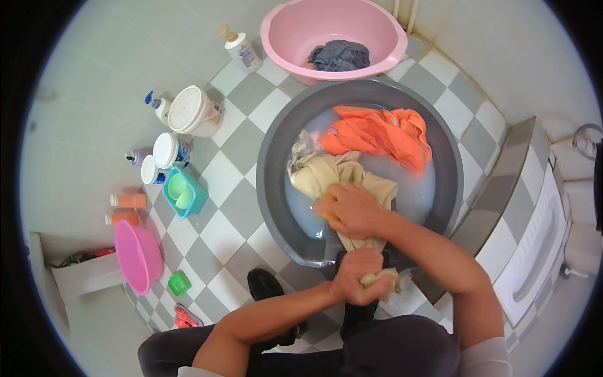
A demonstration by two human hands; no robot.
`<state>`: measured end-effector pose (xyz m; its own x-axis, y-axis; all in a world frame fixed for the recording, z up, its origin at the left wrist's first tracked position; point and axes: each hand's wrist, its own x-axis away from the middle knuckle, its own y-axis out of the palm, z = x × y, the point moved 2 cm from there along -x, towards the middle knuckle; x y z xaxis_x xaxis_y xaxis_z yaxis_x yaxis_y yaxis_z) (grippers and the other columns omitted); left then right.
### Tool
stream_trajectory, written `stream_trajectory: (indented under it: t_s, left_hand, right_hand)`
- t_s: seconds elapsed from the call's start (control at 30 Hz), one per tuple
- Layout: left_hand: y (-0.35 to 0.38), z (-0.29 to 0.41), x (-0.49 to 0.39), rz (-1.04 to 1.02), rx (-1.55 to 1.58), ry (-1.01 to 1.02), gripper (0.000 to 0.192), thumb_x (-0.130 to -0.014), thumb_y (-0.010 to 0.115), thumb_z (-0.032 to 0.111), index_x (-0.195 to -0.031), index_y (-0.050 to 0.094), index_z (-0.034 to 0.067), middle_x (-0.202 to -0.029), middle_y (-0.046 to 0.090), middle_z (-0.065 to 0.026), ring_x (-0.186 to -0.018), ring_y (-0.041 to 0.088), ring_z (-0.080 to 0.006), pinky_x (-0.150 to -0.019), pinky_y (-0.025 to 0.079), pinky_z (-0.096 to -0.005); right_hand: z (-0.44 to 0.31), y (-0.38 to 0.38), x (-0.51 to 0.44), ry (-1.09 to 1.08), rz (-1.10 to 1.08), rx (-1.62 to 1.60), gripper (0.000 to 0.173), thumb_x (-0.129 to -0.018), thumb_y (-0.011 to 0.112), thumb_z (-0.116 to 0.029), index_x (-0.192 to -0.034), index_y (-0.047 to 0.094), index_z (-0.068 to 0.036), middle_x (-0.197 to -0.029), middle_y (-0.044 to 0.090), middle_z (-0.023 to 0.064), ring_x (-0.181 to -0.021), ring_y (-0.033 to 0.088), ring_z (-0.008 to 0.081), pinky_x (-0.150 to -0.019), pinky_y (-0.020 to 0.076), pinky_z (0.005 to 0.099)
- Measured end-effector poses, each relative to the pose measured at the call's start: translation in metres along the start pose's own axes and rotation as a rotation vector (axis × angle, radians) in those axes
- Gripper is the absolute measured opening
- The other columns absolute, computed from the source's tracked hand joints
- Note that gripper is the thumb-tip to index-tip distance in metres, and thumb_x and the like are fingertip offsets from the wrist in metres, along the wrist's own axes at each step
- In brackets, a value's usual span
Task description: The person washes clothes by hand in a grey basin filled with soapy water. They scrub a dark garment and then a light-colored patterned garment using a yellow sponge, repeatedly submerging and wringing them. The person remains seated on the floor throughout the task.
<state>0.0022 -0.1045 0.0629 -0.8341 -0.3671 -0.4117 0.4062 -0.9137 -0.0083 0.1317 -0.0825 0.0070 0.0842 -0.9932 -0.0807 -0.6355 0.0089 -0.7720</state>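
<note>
A beige garment [315, 176] lies partly in cloudy water in a large grey basin [278, 226], its near end drawn up over the rim. My left hand [360, 275] grips that near end in its fist. On the garment presses my right hand [353, 212], curled around a small yellow-orange object [328, 207], mostly hidden by the fingers; it may be a soap bar. An orange garment [377, 134] floats at the far side of the basin. A patterned light cloth [301, 151] sits by the left wall of the water.
Behind the basin stands a pink tub [287, 33] holding dark grey cloth [341, 55]. To the left are a pump bottle [243, 52], a white bucket [195, 113], a teal basket [195, 205] and a pink basin [141, 259]. A squat toilet [537, 249] is at right.
</note>
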Motion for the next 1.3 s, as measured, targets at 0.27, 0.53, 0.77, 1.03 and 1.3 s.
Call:
stream_trajectory:
  t_s: [0.27,0.53,0.77,1.03,1.3]
  left_hand:
    - [-0.01,0.007,-0.019,0.092,0.098,-0.028,0.026,-0.084,0.067,0.006,-0.064,0.052,0.003,-0.065,0.046,-0.008,-0.06,0.044,-0.0266,-0.06,0.035,-0.0397]
    - [-0.012,-0.002,0.002,0.035,0.083,-0.032,0.021,-0.086,0.064,0.008,-0.068,0.057,-0.001,-0.069,0.054,-0.0106,-0.061,0.047,-0.0243,-0.062,0.04,-0.0363]
    - [-0.01,0.001,-0.011,0.14,0.188,-0.179,0.026,-0.088,0.068,0.009,-0.067,0.053,0.003,-0.067,0.05,-0.0094,-0.061,0.046,-0.023,-0.06,0.036,-0.0381]
    - [-0.049,-0.009,-0.078,0.669,1.091,-0.647,0.056,-0.113,0.031,0.048,-0.151,0.045,0.009,-0.148,0.054,-0.0101,-0.138,0.052,-0.0297,-0.119,0.038,-0.0462]
    - [-0.057,-0.03,-0.111,0.731,1.176,-0.594,0.055,-0.113,0.028,0.046,-0.147,0.049,0.01,-0.145,0.057,-0.0094,-0.133,0.055,-0.0276,-0.116,0.042,-0.0439]
  right_hand:
    - [0.063,-0.027,-0.051,0.382,0.295,0.124,0.022,-0.092,0.066,-0.027,-0.112,0.07,-0.018,-0.108,0.06,0.0135,-0.098,0.06,0.0344,-0.085,0.0491,0.0452]
    - [-0.005,-0.013,0.007,0.041,0.009,-0.17,0.023,-0.087,0.07,-0.021,-0.11,0.069,-0.019,-0.1,0.059,0.0123,-0.097,0.061,0.0347,-0.086,0.0496,0.0477]
    - [0.058,-0.032,-0.044,0.242,0.197,0.272,0.024,-0.088,0.069,-0.022,-0.112,0.07,-0.017,-0.102,0.058,0.0146,-0.094,0.06,0.0332,-0.081,0.05,0.0468]
    - [0.027,-0.07,0.03,0.662,0.949,-0.83,0.027,-0.095,0.059,-0.004,-0.122,0.058,-0.008,-0.11,0.054,0.007,-0.097,0.057,0.0185,-0.087,0.0495,0.0377]
    - [0.018,-0.015,-0.013,0.365,1.167,-0.963,0.023,-0.105,0.055,-0.014,-0.125,0.051,-0.004,-0.117,0.053,0.0075,-0.108,0.052,0.015,-0.095,0.0437,0.0312]
